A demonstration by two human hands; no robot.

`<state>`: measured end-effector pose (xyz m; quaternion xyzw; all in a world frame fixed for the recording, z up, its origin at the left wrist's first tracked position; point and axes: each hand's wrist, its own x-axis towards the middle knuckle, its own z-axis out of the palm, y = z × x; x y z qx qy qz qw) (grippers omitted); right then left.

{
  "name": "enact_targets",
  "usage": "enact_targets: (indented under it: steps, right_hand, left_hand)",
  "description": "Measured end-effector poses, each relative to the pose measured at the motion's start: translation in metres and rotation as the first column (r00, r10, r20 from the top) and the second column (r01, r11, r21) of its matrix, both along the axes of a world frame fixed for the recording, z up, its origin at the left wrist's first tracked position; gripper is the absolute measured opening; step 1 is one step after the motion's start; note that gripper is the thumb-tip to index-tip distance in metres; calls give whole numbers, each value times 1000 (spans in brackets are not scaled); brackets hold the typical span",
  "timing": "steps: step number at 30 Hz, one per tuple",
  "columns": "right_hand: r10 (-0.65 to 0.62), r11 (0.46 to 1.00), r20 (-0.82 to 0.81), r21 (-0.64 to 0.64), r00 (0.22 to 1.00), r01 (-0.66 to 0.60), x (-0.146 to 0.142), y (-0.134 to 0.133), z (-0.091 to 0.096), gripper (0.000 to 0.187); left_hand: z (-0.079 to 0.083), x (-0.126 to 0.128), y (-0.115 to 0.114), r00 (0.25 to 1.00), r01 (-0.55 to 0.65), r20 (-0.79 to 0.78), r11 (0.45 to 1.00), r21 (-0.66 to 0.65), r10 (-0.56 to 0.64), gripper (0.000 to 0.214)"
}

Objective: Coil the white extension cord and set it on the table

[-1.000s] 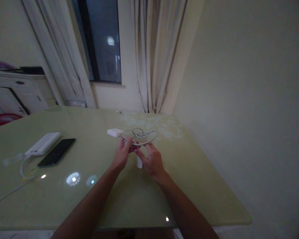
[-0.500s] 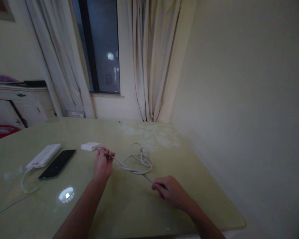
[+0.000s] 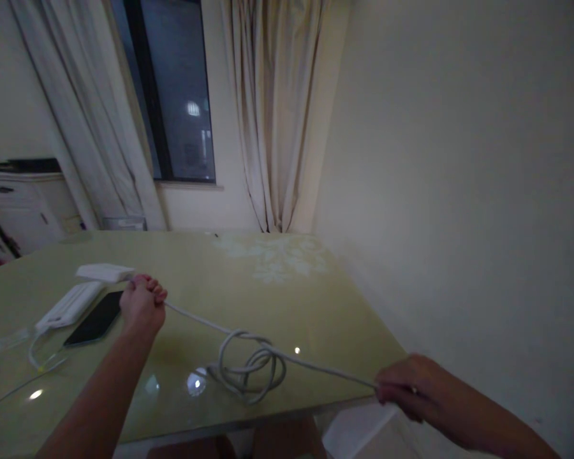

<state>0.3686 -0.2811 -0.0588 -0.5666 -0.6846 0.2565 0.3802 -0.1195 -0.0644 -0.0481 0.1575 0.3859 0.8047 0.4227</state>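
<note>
A pale grey cable (image 3: 316,366) stretches between my two hands, with a loose tangle of loops hanging at its middle over the table's near edge. My left hand (image 3: 142,305) is closed around the cable close to a white block, which looks like a power adapter (image 3: 106,273). The block sticks out to the left of that hand, above the table. Out to the right, past the table's edge, my right hand (image 3: 406,387) grips the other part of the cable; its end is hidden in the fingers.
A black phone (image 3: 94,320) and a white box-like device (image 3: 70,305) lie at the left of the table (image 3: 310,306), with a thin white cord (image 3: 9,396) trailing from the device. A wall rises on the right. Curtains (image 3: 272,115) and a window stand behind.
My hands have moved apart, left hand leftward and right hand rightward. The cable is pulled straighter, and its loops have come nearer to me. The white block has shifted left with my left hand.
</note>
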Motion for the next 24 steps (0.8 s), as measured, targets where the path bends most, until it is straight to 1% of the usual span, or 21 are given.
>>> enact_targets:
  steps: [2,3,5,7,8,9,10,11,12,13,14,15,17,19,21,22,24]
  right_hand:
    - [-48,998,-122,37,991,53,-13,32,5,47]
    - [-67,996,-185,52,980,77,-20,52,10,47]
    - [-88,990,-311,79,946,118,-36,94,20,48]
    - [-91,986,-431,87,898,142,-52,135,28,48]
    - [-95,984,-495,84,863,157,-62,155,28,48]
    - [-103,982,-562,74,821,174,-73,174,26,48]
    - [-122,975,-637,68,762,213,-86,191,22,50]
    - [-143,965,-707,56,692,257,-100,207,16,51]
    - [-159,958,-758,37,632,286,-114,222,7,53]
    - [-179,952,-788,13,589,306,-128,235,-3,54]
    - [-191,953,-801,-12,568,304,-141,245,-14,56]
    - [-193,956,-802,-24,565,293,-152,253,-26,58]
    - [-159,974,-774,-22,612,226,-167,262,-50,59]
    - [-92,991,-724,-2,684,130,-174,262,-72,59]
    - [-25,1000,-665,-2,746,31,-175,257,-87,59]
    - [12,1000,-637,-7,770,-22,-175,253,-92,58]
    - [102,990,-591,-22,800,-142,-176,245,-93,55]
  left_hand:
    - [7,9,9,989,-38,-138,995,96,51,18]
    - [12,14,14,970,-69,-220,985,158,104,16]
    - [24,25,23,889,-144,-378,942,302,257,11]
    - [33,39,29,780,-185,-480,881,436,401,13]
    - [34,47,31,746,-181,-505,862,474,434,14]
    - [31,56,32,733,-169,-518,856,489,441,14]
    - [24,66,31,740,-141,-531,867,478,413,15]
    - [14,76,31,742,-122,-554,887,445,379,17]
    - [2,85,29,718,-109,-598,905,410,357,20]
    - [-13,95,28,659,-82,-674,923,376,334,19]
    - [-29,104,27,598,-54,-737,933,355,315,14]
    - [-44,111,25,545,0,-790,942,335,281,12]
    - [-72,124,24,465,100,-862,955,278,202,16]
    - [-91,133,24,421,169,-903,970,176,90,20]
    - [-102,139,24,375,207,-927,977,52,-30,23]
    - [-104,142,24,345,221,-935,975,-8,-85,25]
    - [-108,148,22,276,239,-948,967,-92,-158,25]
